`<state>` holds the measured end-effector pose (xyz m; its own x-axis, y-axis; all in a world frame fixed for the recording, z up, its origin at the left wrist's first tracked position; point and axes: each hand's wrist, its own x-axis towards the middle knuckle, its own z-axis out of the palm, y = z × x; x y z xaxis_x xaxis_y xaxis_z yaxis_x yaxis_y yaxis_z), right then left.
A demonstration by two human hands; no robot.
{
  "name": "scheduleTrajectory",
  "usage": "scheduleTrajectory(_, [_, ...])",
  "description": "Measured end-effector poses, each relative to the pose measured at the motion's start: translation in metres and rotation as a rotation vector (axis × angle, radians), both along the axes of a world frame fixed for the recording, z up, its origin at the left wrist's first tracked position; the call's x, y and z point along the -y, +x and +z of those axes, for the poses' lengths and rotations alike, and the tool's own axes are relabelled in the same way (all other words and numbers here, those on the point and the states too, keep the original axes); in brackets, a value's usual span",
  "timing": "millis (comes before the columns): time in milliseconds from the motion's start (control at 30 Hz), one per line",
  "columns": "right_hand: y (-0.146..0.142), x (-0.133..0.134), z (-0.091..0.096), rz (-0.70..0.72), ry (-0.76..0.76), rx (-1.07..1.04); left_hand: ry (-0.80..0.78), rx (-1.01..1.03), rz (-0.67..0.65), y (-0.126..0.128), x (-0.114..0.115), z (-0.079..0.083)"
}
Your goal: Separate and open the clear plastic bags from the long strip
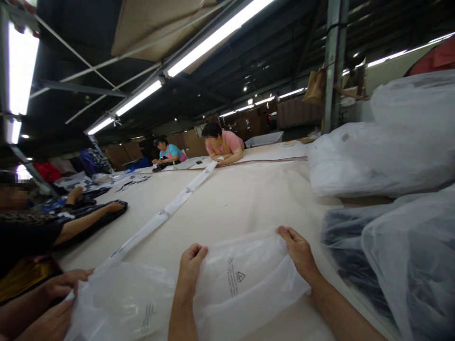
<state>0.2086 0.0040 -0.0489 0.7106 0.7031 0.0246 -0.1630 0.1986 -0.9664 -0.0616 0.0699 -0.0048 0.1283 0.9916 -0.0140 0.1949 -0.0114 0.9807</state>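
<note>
My left hand (191, 265) pinches the left upper corner of a translucent plastic bag (245, 279) with black print and a triangle mark. At the bag's right upper corner, my right hand (298, 251) grips the edge between thumb and fingers. The bag is spread between both hands above the pale table (263, 199). Left of it, a second printed plastic bag (131, 293) is held by a co-worker's hands (60, 293). Whether the two bags touch behind my left wrist, I cannot tell.
A long folded plastic strip (167, 210) crosses the table to a co-worker in pink (232, 147). Large filled plastic bags (384, 156) stand on the right, with dark goods in another bag (408, 255). At the left, another person's arm (85, 220) rests on black material.
</note>
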Motion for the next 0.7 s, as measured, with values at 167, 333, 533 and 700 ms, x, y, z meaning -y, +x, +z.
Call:
scheduleTrajectory(167, [0.014,0.002,-0.002,-0.064,0.008,-0.01,-0.086,-0.09,-0.25,-0.006,0.014,0.012])
scheduleTrajectory(333, [0.014,0.003,-0.001,-0.069,0.011,-0.005,-0.074,-0.201,-0.375,-0.003,0.02,0.018])
scheduleTrajectory(533, [0.011,0.001,-0.003,-0.059,0.01,-0.009,0.145,-0.294,-0.015,-0.011,-0.007,-0.01])
scheduleTrajectory(700, [0.034,-0.001,-0.011,-0.226,0.03,-0.084,0.263,-0.329,0.393,-0.034,-0.023,-0.023])
